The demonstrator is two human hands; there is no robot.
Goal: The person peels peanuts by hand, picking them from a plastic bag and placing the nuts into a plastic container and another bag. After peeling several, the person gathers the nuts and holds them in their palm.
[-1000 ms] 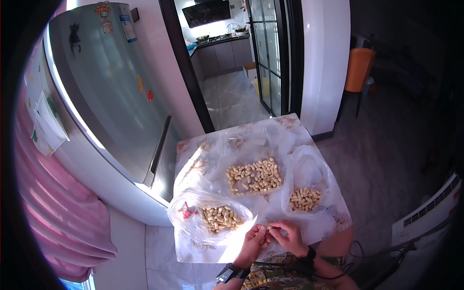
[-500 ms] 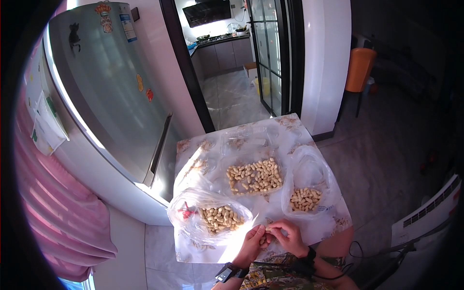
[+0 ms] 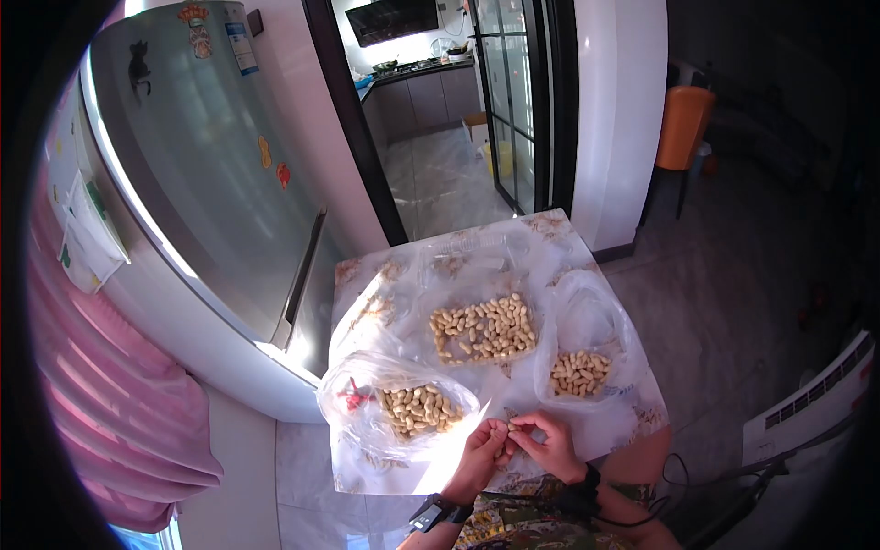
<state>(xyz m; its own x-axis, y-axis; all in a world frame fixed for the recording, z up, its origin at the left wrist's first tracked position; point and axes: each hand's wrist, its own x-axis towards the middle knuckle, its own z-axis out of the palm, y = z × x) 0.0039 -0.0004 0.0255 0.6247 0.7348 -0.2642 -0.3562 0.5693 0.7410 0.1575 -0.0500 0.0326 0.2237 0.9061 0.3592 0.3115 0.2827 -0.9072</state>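
Observation:
My left hand (image 3: 480, 453) and my right hand (image 3: 547, 444) meet at the near edge of a small table (image 3: 550, 234), fingertips pinched together on one peanut (image 3: 510, 427). Just left of my hands lies a clear plastic bag with peanuts (image 3: 417, 409) and a red tie. A clear tray of peanuts (image 3: 483, 328) sits in the middle of the table. A second plastic bag with peanuts (image 3: 578, 371) stands to the right, just beyond my right hand.
A silver fridge (image 3: 197, 174) with magnets stands close on the left. A pink curtain (image 3: 101, 403) hangs at far left. Beyond the table a doorway opens to a kitchen (image 3: 431, 101). An orange chair (image 3: 680, 128) is at the right; a white appliance (image 3: 807, 403) at lower right.
Both hands have stayed together at the table's near edge, working the peanut with small finger movements. The view has shifted slightly downward. The bags and tray have not moved.

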